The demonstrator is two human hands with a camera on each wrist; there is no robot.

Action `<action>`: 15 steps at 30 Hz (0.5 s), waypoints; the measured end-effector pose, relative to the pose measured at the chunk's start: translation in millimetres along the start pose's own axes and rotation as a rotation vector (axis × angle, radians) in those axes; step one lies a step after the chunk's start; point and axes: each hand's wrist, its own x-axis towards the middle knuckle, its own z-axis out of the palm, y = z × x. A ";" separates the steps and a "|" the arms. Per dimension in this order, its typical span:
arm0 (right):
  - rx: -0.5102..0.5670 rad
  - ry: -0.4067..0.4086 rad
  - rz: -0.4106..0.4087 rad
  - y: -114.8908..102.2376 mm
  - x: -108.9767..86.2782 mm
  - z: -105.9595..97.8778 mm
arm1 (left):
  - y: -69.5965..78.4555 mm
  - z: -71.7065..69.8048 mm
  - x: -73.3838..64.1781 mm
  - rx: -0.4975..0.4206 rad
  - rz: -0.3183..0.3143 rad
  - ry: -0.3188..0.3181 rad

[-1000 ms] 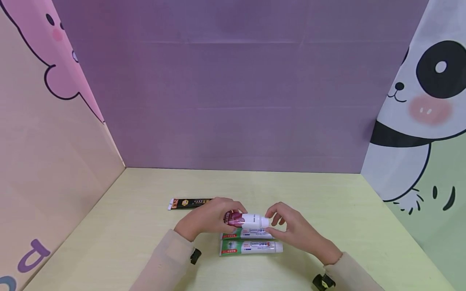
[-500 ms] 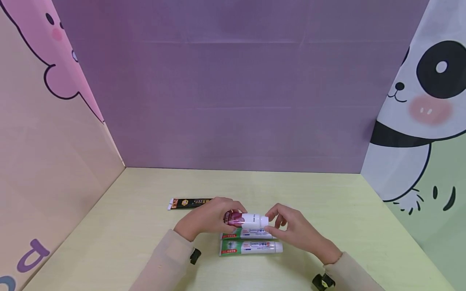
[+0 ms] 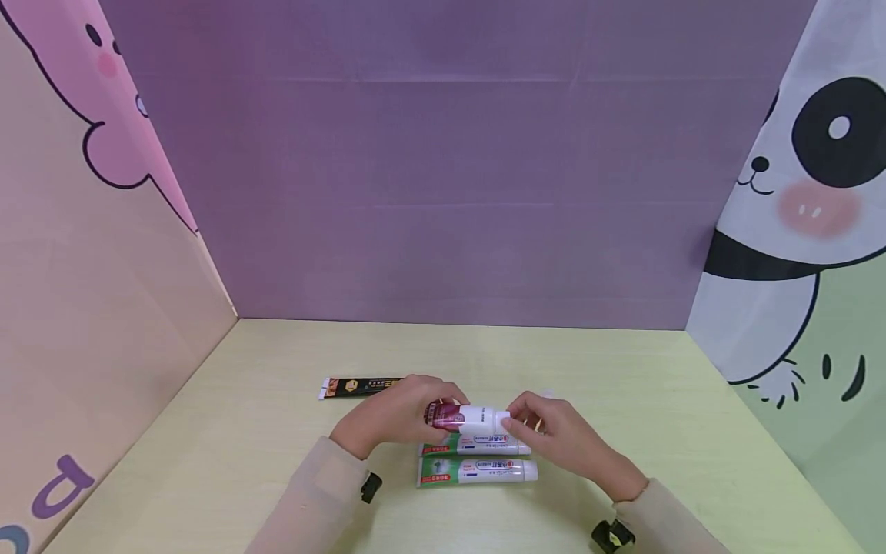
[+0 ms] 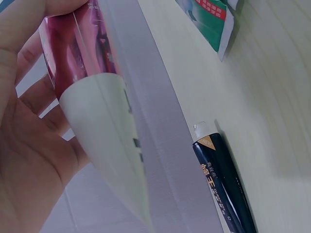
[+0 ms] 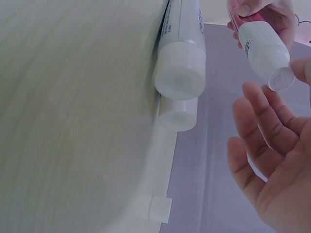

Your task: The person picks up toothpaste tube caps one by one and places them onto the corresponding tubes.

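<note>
My left hand (image 3: 408,414) grips a red-and-white toothpaste tube (image 3: 477,420) by its red end, above the table. The tube lies crosswise with its white cap (image 5: 281,78) toward the right. At that cap, my right hand (image 3: 564,437) pinches with thumb and forefinger; its other fingers are bent loosely in the right wrist view. Below the held tube, two green-and-white toothpaste tubes (image 3: 484,471) lie side by side on the table, the farther one partly covered. A black toothpaste tube (image 3: 360,387) lies behind my left hand, which hides its cap end in the head view.
The pale wooden table (image 3: 228,462) meets a purple back panel (image 3: 457,192). Side panels with cartoon animals stand left and right (image 3: 796,231). A small white object (image 5: 160,208) lies on the table, mostly hidden behind my right hand in the head view.
My right thumb has moved up onto the cap, and the right fingers have closed in around it. A bit of white now shows behind that hand. My left hand stays put.
</note>
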 end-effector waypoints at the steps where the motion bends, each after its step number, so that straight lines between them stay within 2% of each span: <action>1: -0.005 -0.005 0.000 0.6 0.2 0.3 | 0.1 0.0 0.1 0.000 0.001 -0.001; 8: -0.020 -0.047 0.025 1.3 1.8 0.9 | 1.4 -0.8 0.9 0.012 -0.001 -0.006; 15: -0.012 -0.030 0.025 1.4 3.0 3.6 | 2.4 -1.7 1.7 0.017 -0.012 -0.011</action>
